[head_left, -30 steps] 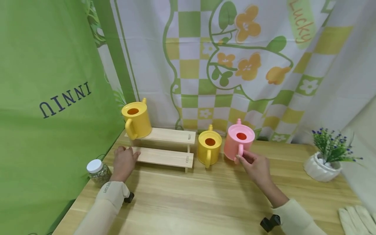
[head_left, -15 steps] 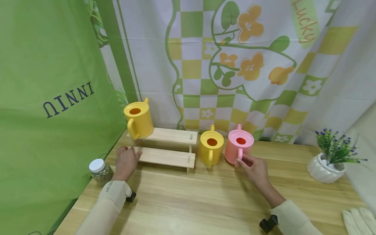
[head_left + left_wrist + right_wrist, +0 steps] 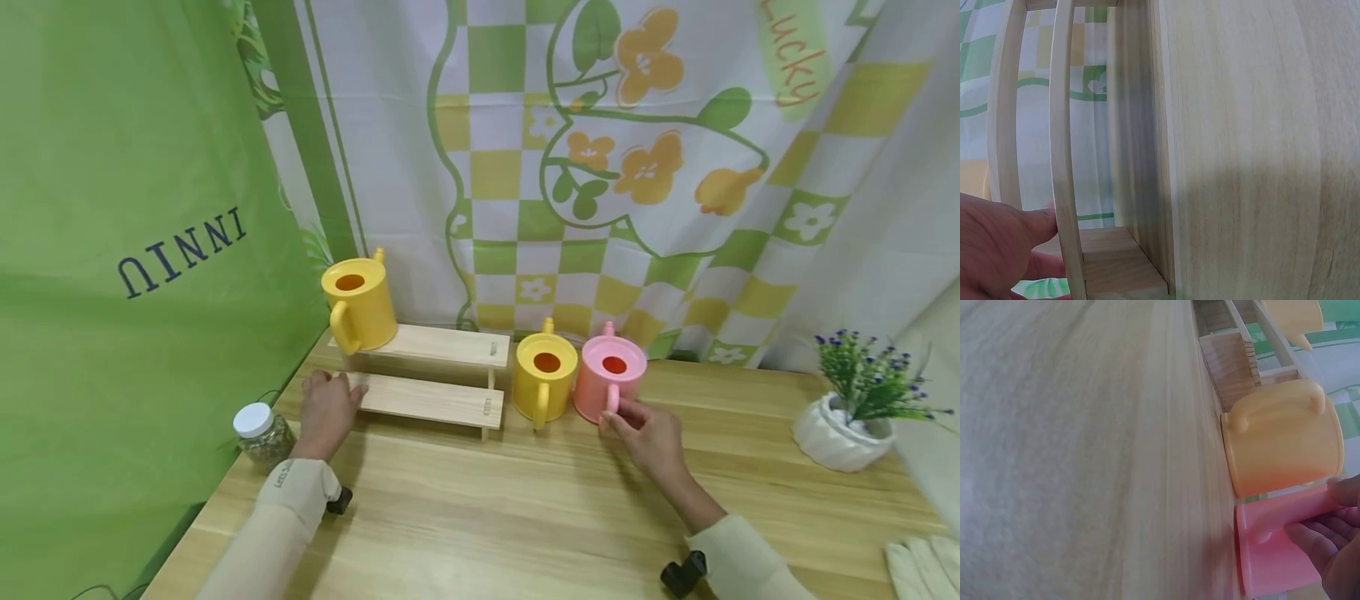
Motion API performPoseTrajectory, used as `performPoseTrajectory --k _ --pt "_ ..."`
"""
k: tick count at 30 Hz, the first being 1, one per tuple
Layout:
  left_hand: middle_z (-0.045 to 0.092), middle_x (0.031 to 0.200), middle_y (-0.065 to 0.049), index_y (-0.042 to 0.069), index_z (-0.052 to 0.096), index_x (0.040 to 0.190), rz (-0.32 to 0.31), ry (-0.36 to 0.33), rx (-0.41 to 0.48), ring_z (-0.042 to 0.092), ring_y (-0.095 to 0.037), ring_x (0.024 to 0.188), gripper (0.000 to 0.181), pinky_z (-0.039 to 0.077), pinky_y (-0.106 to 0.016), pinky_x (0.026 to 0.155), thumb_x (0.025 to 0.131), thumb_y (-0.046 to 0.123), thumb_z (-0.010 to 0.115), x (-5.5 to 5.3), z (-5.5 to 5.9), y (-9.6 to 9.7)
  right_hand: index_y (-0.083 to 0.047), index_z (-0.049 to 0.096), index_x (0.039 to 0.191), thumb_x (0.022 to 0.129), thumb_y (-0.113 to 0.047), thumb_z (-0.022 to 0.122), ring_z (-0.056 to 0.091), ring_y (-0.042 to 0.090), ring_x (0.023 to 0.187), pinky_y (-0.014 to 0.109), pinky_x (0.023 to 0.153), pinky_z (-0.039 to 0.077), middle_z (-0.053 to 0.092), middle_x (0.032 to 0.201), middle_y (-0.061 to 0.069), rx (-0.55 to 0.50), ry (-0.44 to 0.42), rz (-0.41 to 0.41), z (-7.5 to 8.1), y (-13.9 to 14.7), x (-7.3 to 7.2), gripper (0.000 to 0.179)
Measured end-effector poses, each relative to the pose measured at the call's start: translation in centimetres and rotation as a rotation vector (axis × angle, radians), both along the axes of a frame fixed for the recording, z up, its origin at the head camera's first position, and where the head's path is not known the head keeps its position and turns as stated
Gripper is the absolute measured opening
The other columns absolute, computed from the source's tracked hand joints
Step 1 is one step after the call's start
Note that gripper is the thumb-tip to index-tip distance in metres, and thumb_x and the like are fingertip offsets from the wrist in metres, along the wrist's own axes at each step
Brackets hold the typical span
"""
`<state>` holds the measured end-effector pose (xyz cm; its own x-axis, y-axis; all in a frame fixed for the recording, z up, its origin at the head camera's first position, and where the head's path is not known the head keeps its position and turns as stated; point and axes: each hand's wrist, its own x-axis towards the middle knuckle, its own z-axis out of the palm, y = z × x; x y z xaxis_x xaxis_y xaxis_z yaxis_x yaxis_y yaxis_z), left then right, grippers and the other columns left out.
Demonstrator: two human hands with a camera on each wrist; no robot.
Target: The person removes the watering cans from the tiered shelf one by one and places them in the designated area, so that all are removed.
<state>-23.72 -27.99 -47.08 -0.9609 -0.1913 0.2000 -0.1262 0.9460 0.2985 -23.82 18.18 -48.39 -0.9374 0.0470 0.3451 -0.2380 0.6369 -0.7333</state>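
My right hand point(image 3: 654, 442) pinches the handle of a pink watering can point(image 3: 596, 385), which stands upright on the table close beside a smaller yellow watering can point(image 3: 528, 392). In the right wrist view, thumb and fingers close round the handle of the pink can point(image 3: 1272, 569). At the left, my left hand point(image 3: 327, 412) holds the left end of the lower board of a two-tier wooden stand point(image 3: 427, 400); the left wrist view shows the thumb at the board's edge point(image 3: 1063, 156), with fingers partly hidden behind it. A larger yellow watering can point(image 3: 367, 304) sits on the upper tier's left end.
A glass jar with a white lid point(image 3: 262, 433) stands left of my left forearm. A white pot with purple-flowered greenery point(image 3: 843, 433) is at the right, and pale gloves point(image 3: 926, 567) lie at the near right. A patterned curtain point(image 3: 495, 175) hangs behind the wooden table point(image 3: 480, 517).
The pink watering can has come down and slightly left, closer to the smaller yellow one, with my right hand still on its handle. My left hand stays on the stand. The head view shifted slightly.
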Motion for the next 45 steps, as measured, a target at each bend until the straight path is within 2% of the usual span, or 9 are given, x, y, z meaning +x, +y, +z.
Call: performPoseTrajectory --k 11,15,19,21,24,26,30,36,45 --pt "0.057 0.114 -0.038 -0.012 0.065 0.100 0.028 0.011 0.002 0.050 -0.049 0.110 0.045 0.050 -0.057 0.087 0.102 0.032 0.057 0.5 0.1 -2.2 0.003 0.075 0.108 0.087 -0.014 0.078 0.073 0.027 0.086 0.020 0.067 0.056 0.076 0.099 0.022 0.044 -0.096 0.065 0.3 -1.8 -0.9 0.027" --pt "0.060 0.111 -0.037 -0.012 0.066 0.099 0.031 0.030 -0.016 0.051 -0.048 0.108 0.045 0.049 -0.056 0.090 0.101 0.033 0.058 0.2 -0.5 -2.4 0.001 0.075 0.108 0.084 -0.022 0.082 0.074 0.033 0.093 0.028 0.071 0.059 0.077 0.102 0.020 0.096 -0.127 0.066 0.6 -1.6 -0.2 0.034" --pt "0.063 0.105 -0.035 -0.012 0.066 0.099 0.015 0.043 -0.043 0.053 -0.047 0.106 0.046 0.048 -0.054 0.090 0.100 0.033 0.059 -0.7 -0.4 -1.9 0.006 0.072 0.111 0.081 -0.019 0.084 0.075 0.038 0.091 0.036 0.073 0.061 0.074 0.104 0.026 0.122 -0.009 0.027 2.9 -0.8 1.9 0.040" --pt "0.062 0.105 -0.034 -0.012 0.066 0.099 0.009 0.044 -0.047 0.053 -0.046 0.105 0.046 0.048 -0.054 0.089 0.100 0.034 0.059 -1.0 0.0 -1.8 0.007 0.071 0.110 0.080 -0.010 0.084 0.077 0.021 0.087 0.025 0.071 0.060 0.075 0.101 0.026 0.089 0.132 0.030 5.1 -1.5 2.6 0.037" --pt "0.062 0.104 -0.034 -0.012 0.067 0.099 0.015 0.049 -0.046 0.053 -0.046 0.103 0.046 0.048 -0.053 0.088 0.100 0.033 0.060 -1.1 0.6 -2.2 0.007 0.071 0.104 0.076 0.005 0.082 0.073 0.000 0.086 0.011 0.072 0.056 0.076 0.095 0.024 -0.036 0.333 0.159 8.6 -4.7 2.6 0.030" --pt "0.060 0.107 -0.035 -0.013 0.066 0.100 0.031 0.046 -0.030 0.052 -0.047 0.104 0.046 0.050 -0.054 0.086 0.100 0.033 0.060 -0.9 0.7 -2.5 0.005 0.072 0.102 0.076 0.006 0.082 0.071 -0.005 0.086 0.009 0.073 0.055 0.077 0.094 0.020 -0.096 0.387 0.277 10.6 -7.9 2.3 0.028" --pt "0.057 0.112 -0.035 -0.012 0.066 0.100 0.056 0.054 -0.015 0.052 -0.046 0.105 0.046 0.053 -0.054 0.082 0.099 0.034 0.061 -0.5 -0.1 -2.7 0.003 0.073 0.103 0.082 -0.001 0.079 0.077 0.021 0.088 0.025 0.076 0.061 0.077 0.097 0.018 -0.203 0.304 0.473 13.0 -15.3 1.1 0.022" --pt "0.059 0.110 -0.033 -0.011 0.068 0.103 0.061 0.066 -0.011 0.052 -0.045 0.102 0.046 0.052 -0.052 0.083 0.097 0.034 0.064 0.0 -1.8 -1.3 0.002 0.073 0.104 0.086 -0.010 0.078 0.076 0.028 0.092 0.031 0.079 0.062 0.077 0.098 0.019 -0.259 0.137 0.570 12.4 -24.5 -0.8 0.023" --pt "0.062 0.101 -0.029 -0.010 0.070 0.102 0.072 0.114 -0.023 0.053 -0.042 0.097 0.043 0.049 -0.050 0.083 0.095 0.033 0.067 -0.5 -1.5 0.0 0.009 0.069 0.113 0.085 -0.011 0.079 0.074 0.034 0.098 0.032 0.083 0.061 0.074 0.106 0.026 -0.300 0.042 0.530 10.4 -31.4 -3.4 0.036"
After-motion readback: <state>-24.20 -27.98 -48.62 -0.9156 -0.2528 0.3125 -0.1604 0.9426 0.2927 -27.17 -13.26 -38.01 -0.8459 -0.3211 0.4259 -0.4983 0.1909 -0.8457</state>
